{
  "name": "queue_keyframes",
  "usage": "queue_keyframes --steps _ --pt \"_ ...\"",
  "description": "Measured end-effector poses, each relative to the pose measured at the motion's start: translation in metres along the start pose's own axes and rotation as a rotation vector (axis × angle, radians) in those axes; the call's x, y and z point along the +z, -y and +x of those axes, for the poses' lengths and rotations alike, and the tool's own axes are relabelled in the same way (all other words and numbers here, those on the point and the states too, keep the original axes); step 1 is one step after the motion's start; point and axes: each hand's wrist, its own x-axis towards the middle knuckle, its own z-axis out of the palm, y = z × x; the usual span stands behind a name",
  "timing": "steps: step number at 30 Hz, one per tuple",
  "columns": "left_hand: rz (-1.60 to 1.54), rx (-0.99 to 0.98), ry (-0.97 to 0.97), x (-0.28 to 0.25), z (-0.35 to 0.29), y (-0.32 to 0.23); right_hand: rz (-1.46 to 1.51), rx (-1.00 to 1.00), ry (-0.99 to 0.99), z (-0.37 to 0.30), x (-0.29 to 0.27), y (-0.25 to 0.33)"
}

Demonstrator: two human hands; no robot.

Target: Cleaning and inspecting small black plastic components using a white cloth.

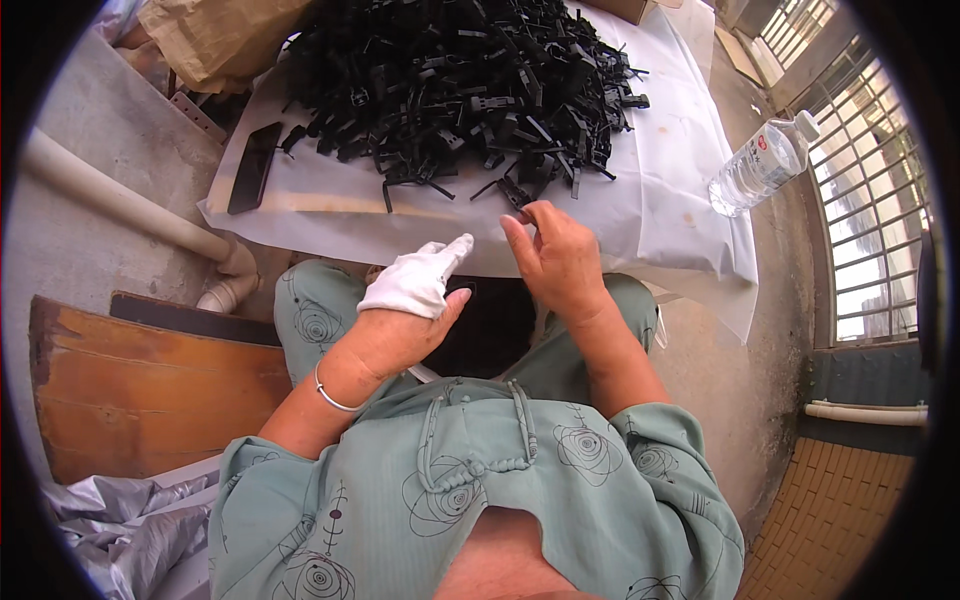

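Nearest, the left hand (418,292) wears a white fabric glove (402,278), forefinger extended, its hidden palm's contents indeterminable; the bare right hand (562,258) curls narrowly at a black part (514,193), its grip unclear. This part, at the near edge of a tangled pile (460,90) on a creased white sheet (680,150), appears light, stiff, smooth plastic, best held by its broad body, away from fragile thin arms.

**Makeshift workshop**

Looks like a small, improvised workspace: shown by the heap of black parts (460,90) across a sheet-covered worktop (665,190) at upper centre, barred window (868,190) at upper right, and exposed pipe (130,203) at left.
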Motion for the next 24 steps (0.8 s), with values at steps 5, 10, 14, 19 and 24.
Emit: queue_keyframes --steps 5,10,14,19,24 --pt "0.145 0.152 -0.091 -0.008 0.013 0.001 -0.307 0.018 0.122 0.011 0.001 -0.009" --pt "0.176 0.315 -0.070 -0.019 0.036 -0.003 -0.042 -0.201 0.220 -0.001 -0.007 -0.005" --pt "-0.019 0.162 0.081 -0.013 0.032 0.008 0.338 -0.151 0.316 -0.002 -0.008 -0.001" --pt "-0.534 -0.167 -0.070 0.002 0.029 0.008 0.531 -0.232 0.140 -0.003 -0.014 0.024" --pt "-0.987 -0.277 0.054 0.006 0.021 0.003 0.508 -0.059 -0.061 -0.006 0.006 0.028"
